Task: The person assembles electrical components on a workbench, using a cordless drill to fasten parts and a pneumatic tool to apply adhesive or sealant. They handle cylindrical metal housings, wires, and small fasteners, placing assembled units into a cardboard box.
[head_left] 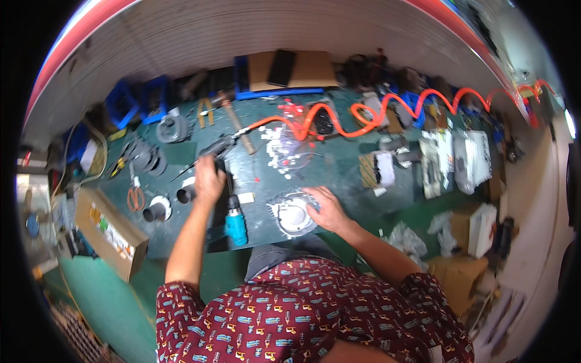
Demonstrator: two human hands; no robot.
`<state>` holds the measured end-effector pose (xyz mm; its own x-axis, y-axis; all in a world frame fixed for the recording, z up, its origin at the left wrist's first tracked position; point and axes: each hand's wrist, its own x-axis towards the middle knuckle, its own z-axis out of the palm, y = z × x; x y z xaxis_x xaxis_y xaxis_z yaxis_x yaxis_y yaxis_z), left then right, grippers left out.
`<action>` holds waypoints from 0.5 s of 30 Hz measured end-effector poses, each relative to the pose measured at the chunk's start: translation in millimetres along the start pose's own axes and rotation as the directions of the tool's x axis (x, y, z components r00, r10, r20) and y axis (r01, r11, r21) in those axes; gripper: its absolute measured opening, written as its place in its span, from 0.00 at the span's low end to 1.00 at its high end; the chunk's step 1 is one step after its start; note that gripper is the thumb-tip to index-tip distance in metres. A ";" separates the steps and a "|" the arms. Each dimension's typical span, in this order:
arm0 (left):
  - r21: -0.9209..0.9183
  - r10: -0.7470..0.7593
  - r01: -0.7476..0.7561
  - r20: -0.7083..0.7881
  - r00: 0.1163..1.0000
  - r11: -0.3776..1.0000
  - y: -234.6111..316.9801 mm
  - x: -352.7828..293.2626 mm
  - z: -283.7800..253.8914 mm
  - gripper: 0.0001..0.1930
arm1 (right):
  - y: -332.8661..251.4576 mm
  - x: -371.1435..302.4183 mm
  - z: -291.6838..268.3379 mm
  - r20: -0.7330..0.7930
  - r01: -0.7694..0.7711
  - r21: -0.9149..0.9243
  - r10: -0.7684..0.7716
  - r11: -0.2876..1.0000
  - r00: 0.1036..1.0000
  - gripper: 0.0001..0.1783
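Observation:
My left hand point(209, 180) is closed around a dark air gun point(219, 146), whose thin nozzle points down to the left. An orange coiled hose point(327, 115) runs from it to the right. My right hand point(327, 209) rests on the rim of a round white part point(295, 216) lying near the front edge of the bench, its fingers partly stretched over it. Between my hands lies a teal cordless drill point(236, 227), its bit pointing away from me. Just beside my left hand is a short dark cylinder point(185, 193) on a white base.
On the green bench point(339, 172) lie a hammer point(239, 127), orange-handled scissors point(135, 196) and small white and red pieces point(284, 148). Blue bins point(154, 100) line the back. A cardboard box point(112, 233) stands front left; bagged parts point(472, 160) lie at right.

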<state>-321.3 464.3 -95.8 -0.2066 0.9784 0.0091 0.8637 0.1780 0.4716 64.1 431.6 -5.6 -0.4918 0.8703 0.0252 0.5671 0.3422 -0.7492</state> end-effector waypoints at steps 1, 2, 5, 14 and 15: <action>0.070 0.005 -0.002 -0.041 0.999 0.998 -8.3 26.4 7.1 0.33 | -3.7 4.0 -1.0 0.002 -0.003 0.050 0.003 0.999 1.000 0.25; 0.079 -0.040 0.039 0.011 0.999 0.996 -14.9 44.6 14.3 0.33 | -4.1 2.2 1.5 -0.007 -0.008 0.049 0.008 0.999 1.000 0.24; 0.097 -0.104 0.074 0.353 0.930 0.993 -29.8 100.5 31.5 0.35 | -2.6 -10.5 -5.2 -0.095 -0.041 0.074 0.048 0.996 0.994 0.24; -0.097 0.046 0.008 0.548 0.835 0.995 -17.4 131.3 9.1 0.28 | 48.4 -62.3 -87.1 -0.441 -0.246 0.051 0.243 0.968 0.864 0.22; -0.193 0.090 0.028 0.573 0.814 0.981 -2.7 131.9 -2.5 0.27 | 59.1 -65.8 -95.0 -0.453 -0.273 0.072 0.276 0.959 0.848 0.22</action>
<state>-352.1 592.6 -93.7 0.1730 0.8732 -0.4556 0.7523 0.1815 0.6334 192.8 428.2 11.4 0.0385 0.9927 0.1146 0.6311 0.0648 -0.7730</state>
